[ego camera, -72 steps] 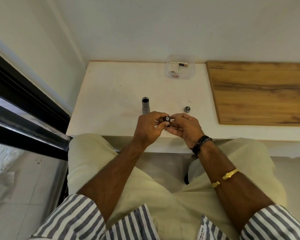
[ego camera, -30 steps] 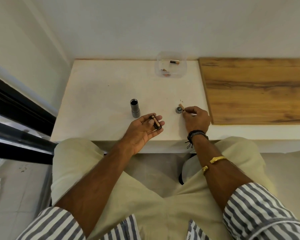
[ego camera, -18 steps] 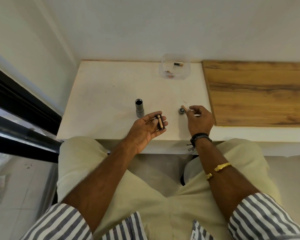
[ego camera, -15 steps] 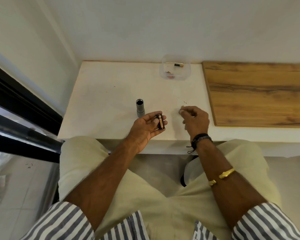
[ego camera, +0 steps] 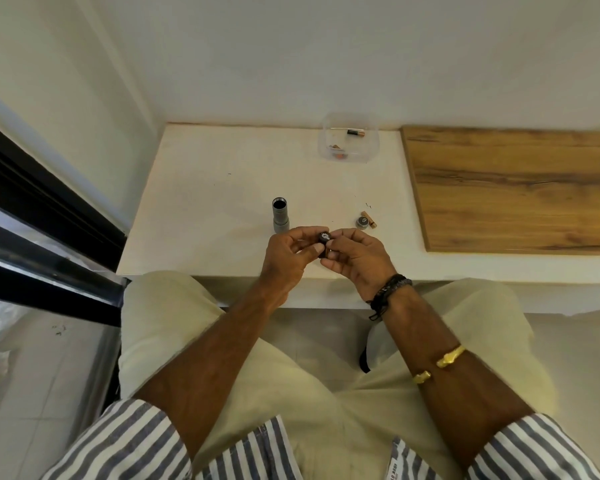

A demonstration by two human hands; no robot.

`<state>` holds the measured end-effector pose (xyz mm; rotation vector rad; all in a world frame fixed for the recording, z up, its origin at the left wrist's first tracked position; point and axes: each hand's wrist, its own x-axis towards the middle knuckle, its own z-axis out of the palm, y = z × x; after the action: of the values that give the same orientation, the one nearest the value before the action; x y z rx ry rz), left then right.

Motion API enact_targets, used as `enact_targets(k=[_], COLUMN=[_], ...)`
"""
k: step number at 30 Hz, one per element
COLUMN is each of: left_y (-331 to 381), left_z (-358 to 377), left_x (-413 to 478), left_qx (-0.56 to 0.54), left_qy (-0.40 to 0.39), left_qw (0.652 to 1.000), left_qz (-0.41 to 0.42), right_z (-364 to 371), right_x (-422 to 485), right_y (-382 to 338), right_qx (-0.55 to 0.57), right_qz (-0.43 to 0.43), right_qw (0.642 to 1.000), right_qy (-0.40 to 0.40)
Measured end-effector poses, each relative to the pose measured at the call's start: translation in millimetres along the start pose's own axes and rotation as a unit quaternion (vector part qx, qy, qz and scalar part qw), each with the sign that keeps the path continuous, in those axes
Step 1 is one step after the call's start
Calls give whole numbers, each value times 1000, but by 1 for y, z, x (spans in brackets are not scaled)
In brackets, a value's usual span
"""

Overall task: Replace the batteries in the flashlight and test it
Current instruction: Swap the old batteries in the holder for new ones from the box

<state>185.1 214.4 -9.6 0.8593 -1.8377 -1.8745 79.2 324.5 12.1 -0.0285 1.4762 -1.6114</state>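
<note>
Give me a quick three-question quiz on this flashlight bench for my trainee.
1. True or false: the grey metal flashlight tube lies flat on the white table.
2. The small black cylindrical battery holder is held by: A one hand, B both hands, C neither.
3. Fill in: the clear plastic tub at the back holds a black-and-copper ____.
Key: 1 false, it stands upright. 2 B, the left hand and right hand pinch it. 3 battery.
</note>
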Motion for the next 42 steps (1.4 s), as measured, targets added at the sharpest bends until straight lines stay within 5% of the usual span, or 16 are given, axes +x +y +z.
enact_targets(k=[13, 24, 31, 42], left_y=[0, -1, -6, -7], left_z=[4, 5, 2, -10], left_x=[-1, 0, 4, 12], left_qx=[85, 61, -64, -344], left_qy=[20, 53, 69, 17], left_qw=[993, 996, 995, 916], left_qz=[81, 47, -28, -205], right_z=[1, 2, -1, -29], right_x=[3, 3, 8, 26], right_y=[-1, 3, 7, -3], right_qx=[48, 30, -45, 123], right_qz=[20, -26, -123, -107], right_qw=[999, 999, 989, 974], right_qy=[-12, -3, 72, 157])
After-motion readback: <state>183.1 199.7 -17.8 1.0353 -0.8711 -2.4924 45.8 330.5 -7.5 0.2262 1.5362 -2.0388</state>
